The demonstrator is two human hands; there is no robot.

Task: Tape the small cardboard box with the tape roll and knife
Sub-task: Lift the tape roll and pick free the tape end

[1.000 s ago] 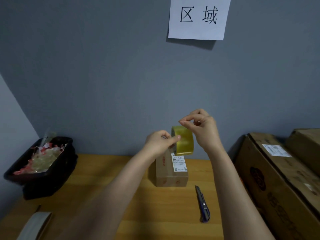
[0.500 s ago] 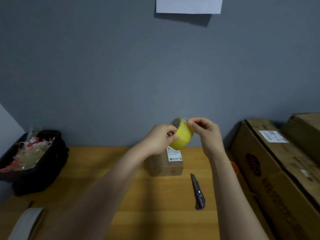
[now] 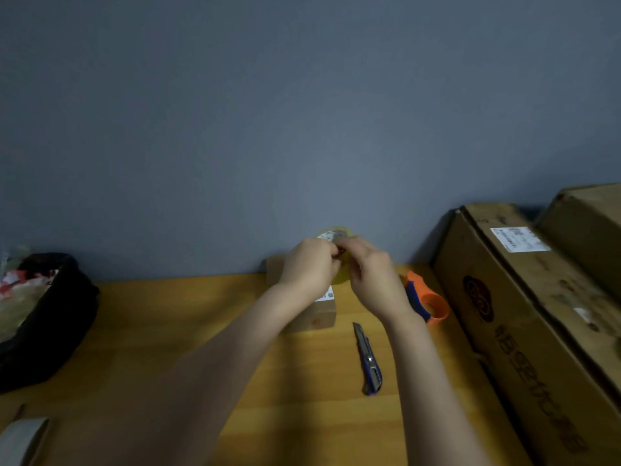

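A yellow tape roll (image 3: 338, 232) is held in the air between both hands, mostly hidden by the fingers. My left hand (image 3: 311, 264) grips its left side and my right hand (image 3: 371, 274) pinches at its right side, fingers closed on the roll. Under and behind the hands a small cardboard box (image 3: 319, 314) with a white label stands on the wooden table (image 3: 168, 348). A blue utility knife (image 3: 369, 359) lies on the table to the right of the box, untouched.
An orange and blue tape dispenser (image 3: 425, 299) lies right of my right hand. Large cardboard boxes (image 3: 537, 314) fill the right side. A black bin (image 3: 43, 317) with scraps sits far left. A grey tape roll (image 3: 20, 438) is at the lower left corner.
The view tilted down and the wall sign left the frame. Both hands drew closer together around the tape roll and now cover most of it.
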